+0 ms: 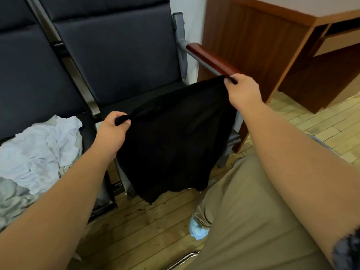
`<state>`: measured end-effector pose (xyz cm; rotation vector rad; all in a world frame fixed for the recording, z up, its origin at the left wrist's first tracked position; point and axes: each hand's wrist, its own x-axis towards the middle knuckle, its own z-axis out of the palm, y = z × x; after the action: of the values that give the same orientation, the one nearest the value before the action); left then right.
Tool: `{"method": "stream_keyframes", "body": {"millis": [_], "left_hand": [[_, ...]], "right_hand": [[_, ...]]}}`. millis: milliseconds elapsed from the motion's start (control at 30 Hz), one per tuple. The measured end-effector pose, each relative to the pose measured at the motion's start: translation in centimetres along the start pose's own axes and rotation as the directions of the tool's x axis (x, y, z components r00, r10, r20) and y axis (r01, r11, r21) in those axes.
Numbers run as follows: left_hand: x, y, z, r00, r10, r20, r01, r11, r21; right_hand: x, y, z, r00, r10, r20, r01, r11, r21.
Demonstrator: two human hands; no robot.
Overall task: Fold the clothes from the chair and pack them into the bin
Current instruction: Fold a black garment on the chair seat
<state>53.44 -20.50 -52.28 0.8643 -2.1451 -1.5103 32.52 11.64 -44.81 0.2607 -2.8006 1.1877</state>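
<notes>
**Black garment held up by two corners in front of the chair**

The black garment point(175, 137) hangs spread in the air between the person's two hands, in front of the dark padded chair point(120, 55). The left hand point(112, 131) pinches one bunched top corner between thumb and curled fingers, low and towards the middle of the view. The right hand point(241, 92) grips the opposite top corner with its fingers curled round the cloth, higher up and just beside the near end of the chair's red-brown wooden armrest point(210, 59). The hands are well apart, so the top edge of the garment runs taut and slanted from the lower left up to the right. The cloth below falls loose past the front edge of the seat, and its uneven hem hangs just above the wooden floor point(136, 227).

On the neighbouring seat point(29, 75) to the left lies a crumpled pile of white and grey clothes point(39, 152), apart from the black garment and touched by neither hand. A brown wooden table point(263, 45) stands to the right of the chair, behind the armrest. At the bottom right are the person's khaki trousers point(253, 211) and a light blue shoe cover point(198, 229) on the floor.
</notes>
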Motion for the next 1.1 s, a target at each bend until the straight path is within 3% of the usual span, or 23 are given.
{"method": "stream_keyframes", "body": {"millis": [67, 167, 267, 367, 433, 500, 567, 1100], "left_hand": [[-0.1, 0.6, -0.4, 0.998, 0.031, -0.050, -0.031, 1.000, -0.004], [-0.4, 1.2, -0.7, 0.988, 0.069, -0.140, -0.070, 0.998, 0.000], [-0.5, 1.4, -0.6, 0.977, 0.088, -0.194, -0.090, 0.996, -0.001], [-0.6, 1.2, -0.4, 0.980, 0.070, -0.187, -0.070, 0.998, 0.006], [-0.7, 0.9, -0.4, 0.982, 0.060, -0.179, -0.059, 0.998, 0.010], [-0.7, 0.7, -0.2, 0.984, 0.053, -0.169, -0.053, 0.999, 0.006], [-0.6, 0.6, 0.0, 0.986, 0.052, -0.159, -0.053, 0.999, -0.002], [5.6, -1.8, 0.8, 0.980, -0.066, -0.189, 0.044, 0.992, -0.118]], "right_hand": [[0.1, -0.4, -0.1, 0.999, -0.030, -0.039, 0.030, 0.999, -0.012], [-0.2, -0.6, 0.1, 0.999, 0.017, 0.031, -0.015, 0.998, -0.068], [-0.3, -0.1, 0.3, 0.934, 0.222, 0.280, -0.277, 0.945, 0.174], [-1.0, 0.2, 0.5, 0.830, 0.290, 0.477, -0.414, 0.893, 0.178], [-0.6, 0.3, 0.4, 0.866, 0.310, 0.392, -0.444, 0.838, 0.318], [0.1, 0.0, 0.1, 0.933, 0.304, 0.191, -0.358, 0.773, 0.523], [0.5, -0.2, 0.0, 0.960, 0.262, 0.102, -0.267, 0.741, 0.616], [6.7, -0.1, 7.5, 0.985, 0.171, -0.007, -0.143, 0.850, 0.508]]}}
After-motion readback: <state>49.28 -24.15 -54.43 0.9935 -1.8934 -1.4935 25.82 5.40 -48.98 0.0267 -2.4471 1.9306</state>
